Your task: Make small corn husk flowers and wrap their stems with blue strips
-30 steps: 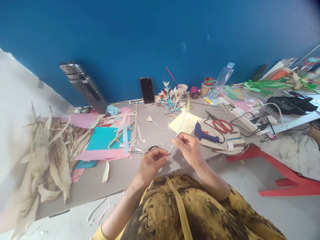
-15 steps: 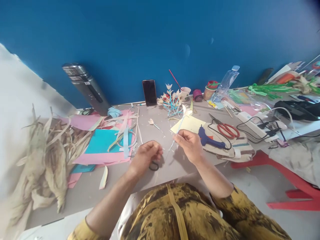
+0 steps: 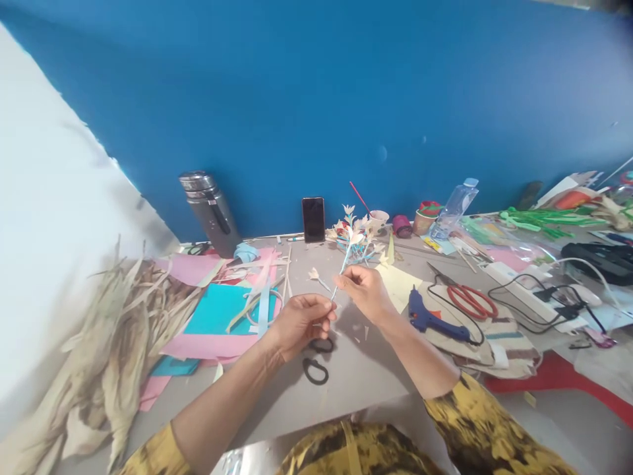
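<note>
My right hand (image 3: 366, 293) pinches the thin pale-blue stem of a handmade flower (image 3: 355, 235) with cream petals, held upright over the table. Just below, the fingertips of my left hand (image 3: 302, 322) are closed on the lower end of that same stem. Black-handled scissors (image 3: 315, 373) lie beneath my left hand, their blades hidden. A smaller cream flower (image 3: 313, 273) on a short stem rests beyond my fingers. Behind the held flower stands a cluster of similar flowers (image 3: 368, 251) with blue stems, partly covered by it.
Blue glue gun (image 3: 435, 323) and red-handled pliers (image 3: 472, 301) lie on cloth at right, near a power strip (image 3: 529, 293). Dried husks (image 3: 113, 363) and coloured paper (image 3: 212, 310) cover the left. A flask (image 3: 210, 214), phone (image 3: 313, 220) and plastic bottle (image 3: 455, 208) stand along the wall.
My left hand has come right and now grips the stem's lower end beside my right hand. The view has tilted up, and more of the scissors' handles shows.
</note>
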